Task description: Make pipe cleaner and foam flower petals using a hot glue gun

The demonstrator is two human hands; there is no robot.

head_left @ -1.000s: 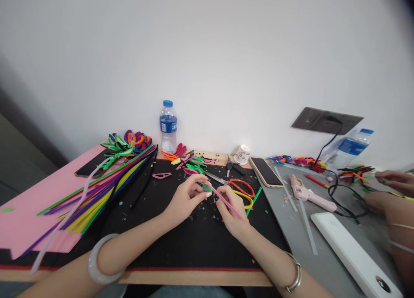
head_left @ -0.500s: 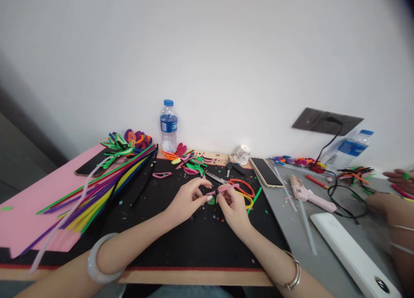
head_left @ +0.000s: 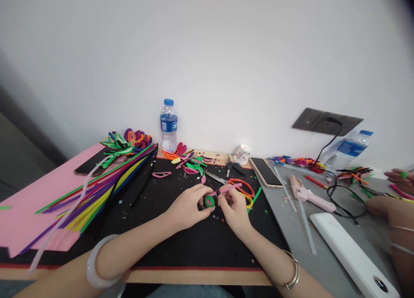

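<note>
Over the black mat (head_left: 181, 246), my left hand (head_left: 186, 207) curls its thumb and fingers around a small round loop (head_left: 209, 200), green with a dark edge and some pink inside. My right hand (head_left: 236, 209) pinches a pink fuzzy strip (head_left: 231, 187), like a pipe cleaner, whose left end reaches the loop; whether they are joined is unclear. Just behind the right hand lie scissors (head_left: 245, 186) with orange and yellow handles, partly covered. Pink and green bent pipe-cleaner pieces (head_left: 194, 168) are heaped beyond my left hand.
Long pipe cleaners (head_left: 97, 194) lie on pink sheets (head_left: 26, 207) at left. A water bottle (head_left: 168, 127), paper cup (head_left: 242, 154) and phone (head_left: 267, 173) stand or lie near the wall. On the right are a glue gun (head_left: 310, 196), a white device (head_left: 349, 250) and another person's hand (head_left: 399, 179).
My left fingers have opened wider around the green loop, the thumb moving lower, so the loop shows more fully. The right hand stays nearly in place with the pink strip.
</note>
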